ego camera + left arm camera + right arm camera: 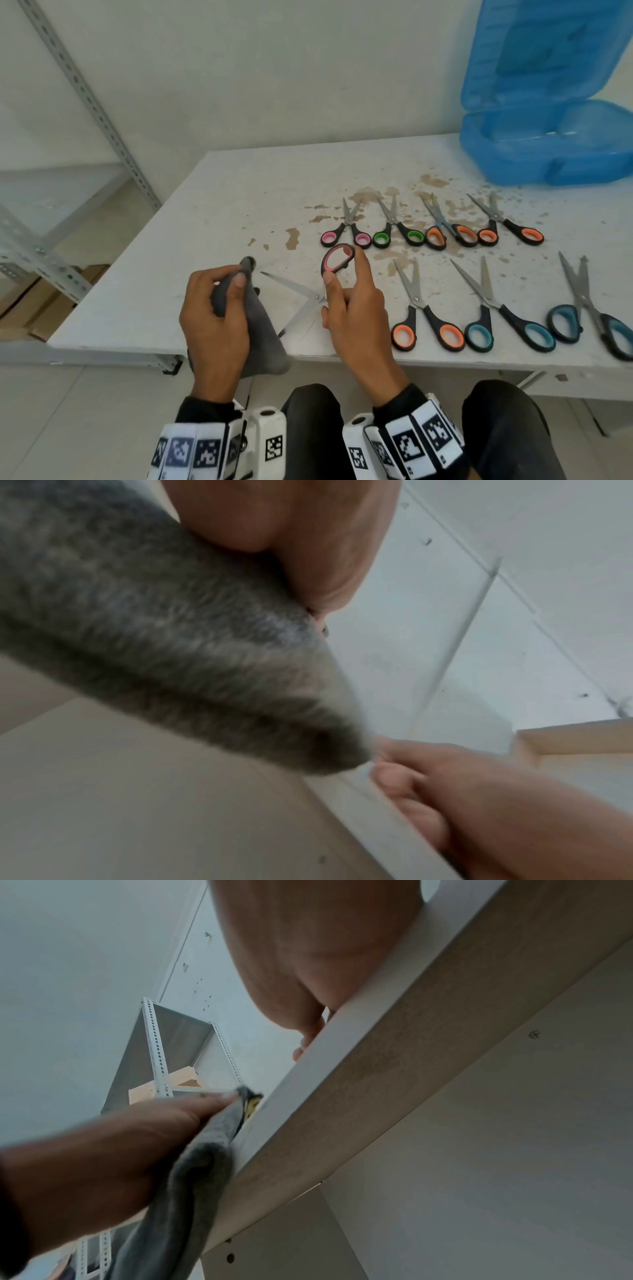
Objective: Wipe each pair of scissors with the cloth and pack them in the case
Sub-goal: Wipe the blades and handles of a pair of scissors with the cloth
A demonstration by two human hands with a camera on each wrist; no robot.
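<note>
**Pink-handled scissors held open at bench edge, cloth in the other hand**

The grey fleecy cloth [253,329] was gripped in the left hand [219,329], fingers curled round a bunched fold, the rest draped down past the front edge of the white stained bench [239,192]. In the left wrist view the cloth [164,642] filled most of the frame, blurred.

The black scissors with pink handle loops [318,291] were held in the right hand [356,318], fingers curled on the handles, blades spread wide and pointed toward the cloth. One loop was raised above the fingers; the other was hidden by the hand. Contact between the lower blade tip and the cloth could not be told.

Seven more pairs were laid on the bench in two rows, blades open: far row small pink [346,230], green [397,229] and two orange [451,229] [507,224]; near row one large orange [424,318] and two large teal [507,322] [592,315].

The translucent blue plastic case [548,144] was placed at the far right of the bench, lid up and open. Its contents were not clear.

The right wrist view showed the bench underside, the cloth [178,1191] and a metal shelving rack [161,1053].
</note>
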